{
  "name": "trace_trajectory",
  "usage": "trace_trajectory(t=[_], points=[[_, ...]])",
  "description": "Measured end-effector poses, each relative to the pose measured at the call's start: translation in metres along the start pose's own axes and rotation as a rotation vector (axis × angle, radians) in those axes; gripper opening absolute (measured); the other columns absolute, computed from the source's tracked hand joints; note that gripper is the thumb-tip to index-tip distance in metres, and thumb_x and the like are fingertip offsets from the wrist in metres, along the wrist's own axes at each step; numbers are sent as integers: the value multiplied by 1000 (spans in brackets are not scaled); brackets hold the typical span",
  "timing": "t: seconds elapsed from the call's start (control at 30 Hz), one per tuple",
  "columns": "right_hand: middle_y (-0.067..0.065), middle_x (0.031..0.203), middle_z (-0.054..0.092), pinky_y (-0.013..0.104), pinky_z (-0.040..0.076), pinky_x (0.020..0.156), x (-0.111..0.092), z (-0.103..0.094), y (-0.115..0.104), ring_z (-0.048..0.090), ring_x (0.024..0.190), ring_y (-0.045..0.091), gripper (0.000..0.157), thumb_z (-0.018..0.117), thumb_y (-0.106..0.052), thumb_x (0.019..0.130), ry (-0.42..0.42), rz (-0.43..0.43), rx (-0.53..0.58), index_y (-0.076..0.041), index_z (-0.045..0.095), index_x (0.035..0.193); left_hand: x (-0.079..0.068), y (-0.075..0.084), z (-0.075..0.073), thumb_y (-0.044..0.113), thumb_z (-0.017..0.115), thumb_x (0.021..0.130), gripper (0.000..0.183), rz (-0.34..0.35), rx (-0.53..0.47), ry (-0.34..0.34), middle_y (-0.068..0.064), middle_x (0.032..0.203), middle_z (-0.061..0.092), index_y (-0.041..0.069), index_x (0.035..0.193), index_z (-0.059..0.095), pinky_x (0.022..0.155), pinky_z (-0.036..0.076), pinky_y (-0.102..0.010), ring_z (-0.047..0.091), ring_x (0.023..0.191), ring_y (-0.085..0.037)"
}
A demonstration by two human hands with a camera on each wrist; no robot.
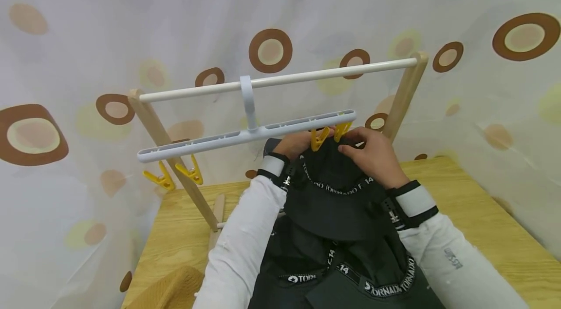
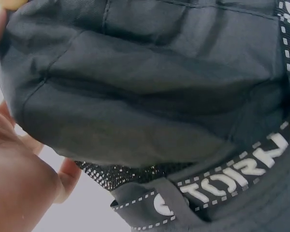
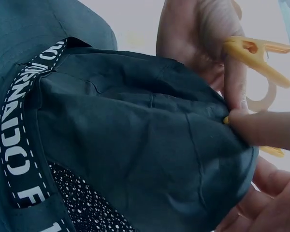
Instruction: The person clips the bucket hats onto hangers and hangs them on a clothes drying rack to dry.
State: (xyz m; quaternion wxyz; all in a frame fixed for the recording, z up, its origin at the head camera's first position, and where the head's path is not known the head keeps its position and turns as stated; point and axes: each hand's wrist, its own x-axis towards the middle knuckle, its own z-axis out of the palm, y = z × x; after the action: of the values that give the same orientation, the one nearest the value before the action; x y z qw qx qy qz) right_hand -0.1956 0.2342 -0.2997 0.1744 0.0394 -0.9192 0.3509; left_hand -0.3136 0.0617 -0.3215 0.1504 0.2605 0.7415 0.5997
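Note:
A black bucket hat point(image 1: 326, 172), its band lettered TORNADO, is held crown up just under the right end of a pale grey clip hanger point(image 1: 258, 133). My left hand point(image 1: 295, 144) holds the crown from the left, its fingers partly hidden behind the cloth. From the right, my right hand point(image 1: 372, 153) pinches the crown's top edge, thumb point(image 3: 266, 128) in front. Two yellow clips hang here: one clip point(image 1: 343, 129) beside the right fingertips, the other clip point(image 1: 321, 138) between the hands. A yellow tip shows at the crown's edge in the right wrist view.
The hanger hooks over a white rod point(image 1: 328, 74) between wooden posts point(image 1: 405, 97). Two more yellow clips point(image 1: 191, 171) hang at its left end. More black cloth with TORNADO bands point(image 1: 385, 289) lies in front. A tan knit cloth point(image 1: 171, 289) rests on the wooden table point(image 1: 473, 202).

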Motion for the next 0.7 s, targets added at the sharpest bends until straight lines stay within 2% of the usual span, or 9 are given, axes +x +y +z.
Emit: trace_trajectory(t=[0.13, 0.23, 0.33, 0.43, 0.47, 0.6, 0.7], points=[[24, 111, 71, 52, 55, 82, 3, 9, 1, 68, 97, 39, 26, 67, -15, 93, 52, -15, -19, 2, 68, 112, -4, -12, -6, 25, 57, 98, 20, -46, 80, 62, 2, 82, 39, 7, 88, 54, 77, 35, -26, 42, 82, -15], [23, 107, 72, 51, 54, 78, 4, 15, 1, 68, 91, 37, 22, 66, -16, 93, 89, 7, -44, 1, 69, 107, -8, -24, -9, 27, 56, 99, 23, -40, 34, 153, 0, 85, 40, 5, 94, 54, 80, 36, -29, 43, 84, -16], [23, 103, 73, 49, 53, 74, 6, 20, 3, 68, 86, 36, 20, 66, -16, 92, 120, 18, -75, 1, 70, 102, -13, -38, -9, 31, 58, 99, 31, 21, 20, 271, -3, 108, 59, 4, 115, 62, 98, 43, -32, 54, 106, -17], [23, 101, 73, 49, 53, 73, 7, 24, 7, 68, 84, 36, 19, 66, -17, 92, 129, 7, -83, 0, 70, 100, -24, -53, -8, 27, 55, 100, 42, 106, 102, 353, -7, 144, 54, 10, 139, 56, 115, 37, -44, 47, 137, -22], [23, 101, 73, 49, 53, 74, 7, 24, 10, 68, 85, 36, 19, 66, -18, 93, 132, 4, -82, 0, 70, 99, -28, -57, -7, 26, 54, 100, 42, 137, 135, 361, -9, 148, 52, 9, 140, 56, 118, 34, -47, 45, 141, -24], [24, 102, 72, 50, 53, 76, 5, 22, 21, 68, 87, 37, 21, 65, -19, 94, 135, 2, -63, 0, 69, 102, -47, -70, -1, 17, 52, 101, 37, 207, 213, 379, -15, 142, 56, 5, 135, 58, 116, 35, -51, 47, 138, -31], [25, 108, 70, 51, 53, 79, 3, 18, 26, 67, 91, 39, 27, 65, -22, 94, 122, 8, -52, 1, 67, 108, -60, -76, 2, 16, 53, 102, 36, 212, 227, 384, -17, 141, 55, 4, 135, 57, 115, 36, -49, 47, 137, -33]])
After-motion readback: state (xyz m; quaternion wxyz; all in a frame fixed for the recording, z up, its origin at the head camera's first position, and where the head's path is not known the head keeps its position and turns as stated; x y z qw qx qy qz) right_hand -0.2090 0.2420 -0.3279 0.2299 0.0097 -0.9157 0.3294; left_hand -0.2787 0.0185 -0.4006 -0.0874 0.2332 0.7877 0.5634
